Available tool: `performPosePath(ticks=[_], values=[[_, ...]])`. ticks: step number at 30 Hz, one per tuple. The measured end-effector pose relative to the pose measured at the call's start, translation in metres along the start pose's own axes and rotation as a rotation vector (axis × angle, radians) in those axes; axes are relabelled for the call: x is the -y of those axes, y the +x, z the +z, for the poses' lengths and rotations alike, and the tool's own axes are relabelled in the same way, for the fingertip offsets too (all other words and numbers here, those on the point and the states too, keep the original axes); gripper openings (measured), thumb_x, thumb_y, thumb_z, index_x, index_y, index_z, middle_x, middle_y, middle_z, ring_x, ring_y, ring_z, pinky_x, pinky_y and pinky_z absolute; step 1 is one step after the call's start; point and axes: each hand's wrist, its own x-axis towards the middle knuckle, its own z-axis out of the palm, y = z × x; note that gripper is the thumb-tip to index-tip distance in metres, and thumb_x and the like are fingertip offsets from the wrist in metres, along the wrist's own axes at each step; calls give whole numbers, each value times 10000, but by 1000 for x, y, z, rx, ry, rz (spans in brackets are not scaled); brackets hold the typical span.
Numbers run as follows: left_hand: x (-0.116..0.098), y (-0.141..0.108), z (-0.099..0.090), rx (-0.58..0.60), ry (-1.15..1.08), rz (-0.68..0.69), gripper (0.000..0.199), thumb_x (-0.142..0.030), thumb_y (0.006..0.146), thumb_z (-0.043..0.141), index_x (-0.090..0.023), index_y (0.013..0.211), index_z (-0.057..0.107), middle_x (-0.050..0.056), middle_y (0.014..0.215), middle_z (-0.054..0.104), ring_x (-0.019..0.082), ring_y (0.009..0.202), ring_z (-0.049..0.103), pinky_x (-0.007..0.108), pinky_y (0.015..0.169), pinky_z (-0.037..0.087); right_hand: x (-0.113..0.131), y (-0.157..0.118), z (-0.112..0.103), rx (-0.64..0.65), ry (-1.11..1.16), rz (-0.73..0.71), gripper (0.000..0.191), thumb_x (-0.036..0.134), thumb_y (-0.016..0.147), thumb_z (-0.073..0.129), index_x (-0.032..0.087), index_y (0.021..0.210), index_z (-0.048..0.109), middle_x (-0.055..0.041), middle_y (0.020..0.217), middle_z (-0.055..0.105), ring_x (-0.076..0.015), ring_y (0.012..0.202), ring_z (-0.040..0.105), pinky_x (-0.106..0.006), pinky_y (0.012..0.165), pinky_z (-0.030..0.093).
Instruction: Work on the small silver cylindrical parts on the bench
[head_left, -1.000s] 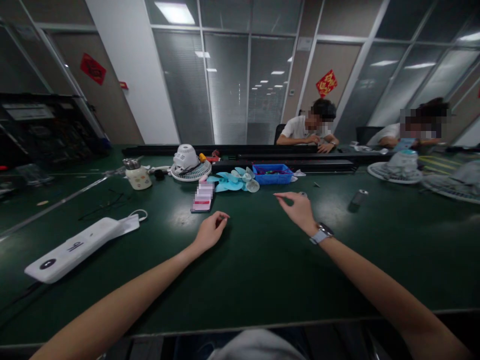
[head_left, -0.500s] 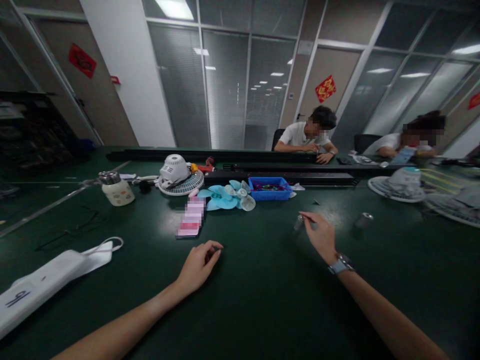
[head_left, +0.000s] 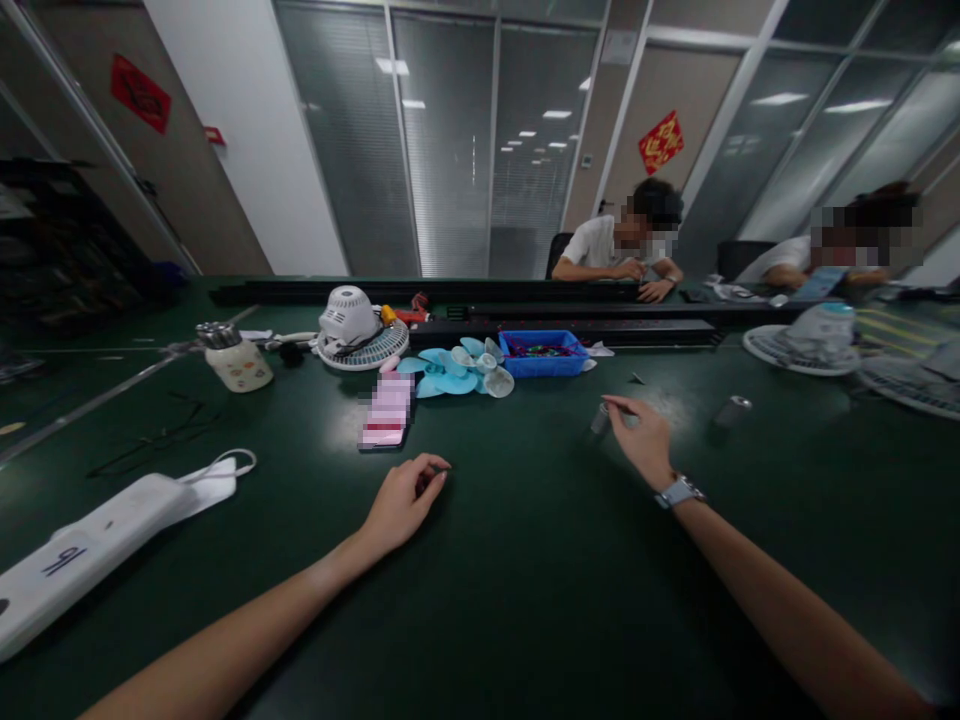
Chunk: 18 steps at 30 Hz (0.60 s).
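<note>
Farther right across the green table [head_left: 487,610] than 1 second ago, the right hand [head_left: 641,435] now comes at a small metal cylinder [head_left: 599,419] from its right side. In the head view, a second cylinder [head_left: 733,409] sits to the right of that hand. Beyond the left hand [head_left: 397,503] lies a phone [head_left: 387,412], and behind it are light-blue fan blades [head_left: 450,372] next to a blue basket [head_left: 545,368] of coloured bits. A white fan [head_left: 349,320], a patterned jar [head_left: 244,367] and a long white case [head_left: 97,550] fill the left side; 2 co-workers sit across the table, near more fan parts [head_left: 814,338].

The metal cylinder is short, silvery grey and roughly upright on the table, at the right hand's fingertips. Thumb and fingers bend toward its top, but I cannot tell whether they grip it or only touch it. The left hand is loosely curled, thumb apart from the fingers, grasping nothing that shows.

The cylinder's right edge is partly covered by the fingertips, and its surface is blurred. The white case is cut off at the left edge; the phone's screen is pixelated.
</note>
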Motion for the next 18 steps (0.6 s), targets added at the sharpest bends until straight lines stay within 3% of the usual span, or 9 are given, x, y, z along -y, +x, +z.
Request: performPosePath(ticks=[3,6,10,14,18], values=[[-1,0,0,8,-1,-1,281,-410,913,469,-234,1064,628,18,810,651,187,710,591,310,650,441,0,-4,2,23,10,27,331,394,897,510,212,1101,697,-96,1075,708,-256,968,653,-404,879,493],[0,0,0,13,-1,11,286,-407,909,476,-224,1069,627,21,812,651,185,719,594,308,656,444,-9,-6,8,72,62,99,498,475,816,624,178,1215,633,-114,1078,701,-262,937,665,-422,850,522],[0,-1,-3,23,-13,28,297,-414,908,482,-212,1077,619,20,807,644,171,698,591,296,651,449,-13,-7,13,158,195,249,579,506,742,694,146,1192,639,-125,1021,713,-253,876,685,-429,828,546],[-6,-3,-5,13,-62,16,316,-441,916,477,-212,1094,604,21,823,642,169,699,593,289,634,458,30,-17,3,259,317,206,507,460,768,696,168,1179,640,-109,1037,714,-243,918,683,-430,875,538],[-21,-2,4,-34,-98,68,348,-448,918,500,-211,1152,599,33,877,642,172,755,590,293,679,474,99,-34,-3,586,496,13,447,413,792,703,216,1187,632,-65,1074,705,-208,957,671,-388,891,533]])
